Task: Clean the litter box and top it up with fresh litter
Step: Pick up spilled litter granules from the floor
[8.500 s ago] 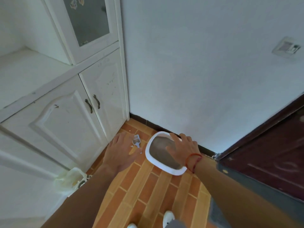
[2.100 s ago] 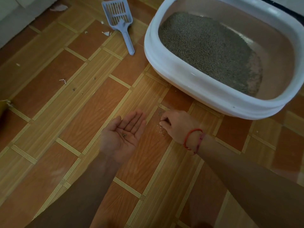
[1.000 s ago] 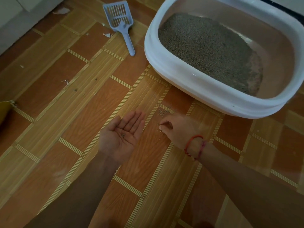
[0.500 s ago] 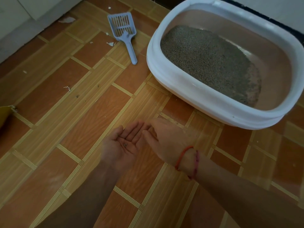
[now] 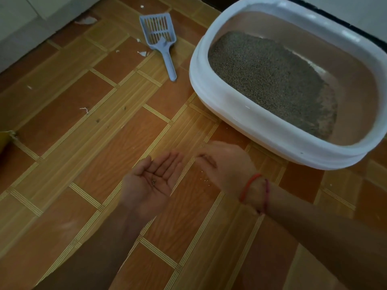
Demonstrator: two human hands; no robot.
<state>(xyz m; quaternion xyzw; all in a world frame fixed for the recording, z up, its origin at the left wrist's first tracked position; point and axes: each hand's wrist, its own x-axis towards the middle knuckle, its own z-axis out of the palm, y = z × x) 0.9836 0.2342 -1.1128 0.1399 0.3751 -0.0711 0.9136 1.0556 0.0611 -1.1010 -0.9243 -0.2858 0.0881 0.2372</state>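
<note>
While 1 litter box (image 5: 272,130) sits far right on floor (image 5: 83,143), long axis running far-left to near-right, 1 scoop (image 5: 161,38) lies just left, handle pointing near. Left hand (image 5: 144,191) palm up, fingers relaxed, w/ few litter grains (image 5: 154,182); right hand (image 5: 226,164) curled, blurred, can't tell if pinching.

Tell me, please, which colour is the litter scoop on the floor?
The litter scoop is pale blue, seen best in the head view.

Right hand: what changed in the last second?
The right hand left the floor grains, swung over the cupped left hand, then drew back rightward; blur hides whether it pinches anything. The left palm stays up, holding a few dark litter grains. Blue slotted plastic scoop and white oval litter box: unmoved.
</note>
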